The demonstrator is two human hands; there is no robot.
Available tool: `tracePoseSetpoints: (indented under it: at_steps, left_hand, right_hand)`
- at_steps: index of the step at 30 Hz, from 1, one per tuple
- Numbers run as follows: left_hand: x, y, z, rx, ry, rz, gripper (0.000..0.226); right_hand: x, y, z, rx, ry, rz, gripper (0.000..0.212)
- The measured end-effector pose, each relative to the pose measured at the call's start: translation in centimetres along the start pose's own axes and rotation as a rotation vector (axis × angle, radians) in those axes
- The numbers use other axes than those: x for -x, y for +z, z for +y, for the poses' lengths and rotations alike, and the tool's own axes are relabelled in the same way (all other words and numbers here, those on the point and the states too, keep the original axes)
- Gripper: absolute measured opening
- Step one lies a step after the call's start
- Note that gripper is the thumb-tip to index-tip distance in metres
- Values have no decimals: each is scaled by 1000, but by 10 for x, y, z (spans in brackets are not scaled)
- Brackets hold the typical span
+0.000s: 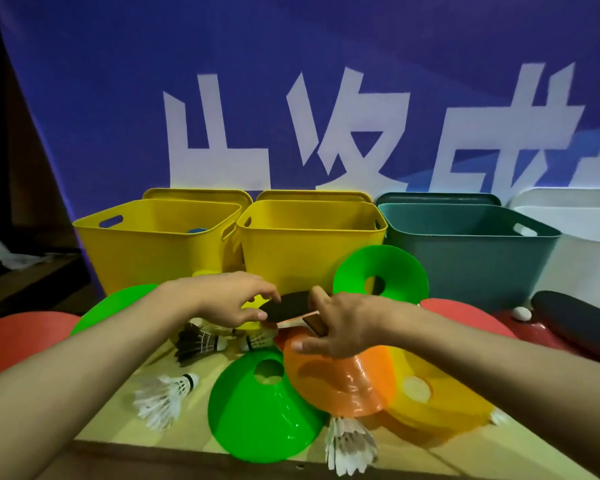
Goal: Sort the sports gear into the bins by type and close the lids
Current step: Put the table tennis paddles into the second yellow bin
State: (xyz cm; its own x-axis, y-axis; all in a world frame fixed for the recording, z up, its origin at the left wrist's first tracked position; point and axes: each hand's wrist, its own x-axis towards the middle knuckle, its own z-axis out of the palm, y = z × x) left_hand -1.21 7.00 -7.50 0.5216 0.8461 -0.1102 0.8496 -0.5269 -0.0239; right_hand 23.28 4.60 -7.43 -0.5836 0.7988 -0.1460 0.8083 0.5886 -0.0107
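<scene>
Head view. Four open bins in a row at the back of the surface [125,403], against a blue banner [222,81] with white characters: left yellow bin [146,251], second yellow bin [302,251], teal bin [471,258], white bin [582,251] at far right, partly cut off. A lid stands behind each bin. Something small and blue shows inside the left yellow bin; cannot tell what it is.

Both hands meet in front of the second yellow bin, over the pile. Right hand [340,323] grips the wooden handle of a table tennis paddle [286,304], fingers curled round it, black rubber face pointing left. Left hand [232,296] has its fingers curved onto the far edge of the paddle's face, thumb below; it pinches the blade lightly.

Loose gear below the hands: orange disc cone [340,379] under the right hand, overlapping a yellow disc cone [440,400] to its right. Green disc cone [257,410] at the near edge, touching the orange one. Another green cone [381,275] stands tilted on edge against the second yellow bin and the teal bin. A further green cone [115,306] lies under the left forearm. Red cones at far left [25,337] and right [465,317].

White shuttlecock [163,396] lies near the left forearm; black shuttlecock [198,342] under the left hand; another white one [349,445] at the near edge. Second paddle [575,323], dark face up, lies at right before the white bin, a white ball [522,314] just beside it.
</scene>
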Motion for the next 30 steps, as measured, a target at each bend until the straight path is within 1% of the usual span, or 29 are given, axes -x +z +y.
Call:
tracePoseSetpoints:
  at_steps: [3, 5, 7, 11, 15, 17, 20, 22, 24, 26, 28, 29, 30]
  left_hand:
    - [13, -3, -3, -12, -45, 16, 40]
    - [21, -6, -6, -17, -62, 52, 40]
    - [25, -10, -8, -2, -81, 102, 43]
    - [30, -21, -13, 6, -133, 271, 57]
    - [29, -38, -17, 74, -120, 488, 52]
    - [24, -44, -20, 115, -99, 561, 50]
    - [12, -48, -26, 130, -83, 599, 52]
    - [6, -45, -29, 139, -85, 593, 55]
    - [3, -37, -32, 130, -99, 561, 53]
    - [3, -28, -32, 92, -107, 520, 50]
    - [6, -20, -34, 57, -109, 484, 47]
    - [8, -17, -35, 45, -104, 464, 46]
    - [9, -16, -37, 42, -103, 447, 44]
  right_hand:
    - [-7, 2, 2, 71, 15, 79, 56]
    - [-14, 0, 10, 43, 33, 156, 42]
    - [-17, -8, 24, -1, 21, 211, 35]
    - [-2, -33, 60, -51, -95, 269, 31]
    - [16, -62, 93, -152, -136, 433, 28]
    - [14, -77, 104, -222, -108, 539, 28]
    - [-13, -99, 121, -292, -29, 650, 32]
    - [-43, -109, 129, -347, 15, 643, 32]
    - [-74, -114, 136, -401, 58, 589, 33]
    - [-103, -111, 143, -404, 83, 505, 35]
    - [-125, -102, 152, -328, 134, 363, 41]
    - [-132, -96, 156, -259, 181, 317, 45]
    - [-136, -92, 163, -195, 234, 320, 47]
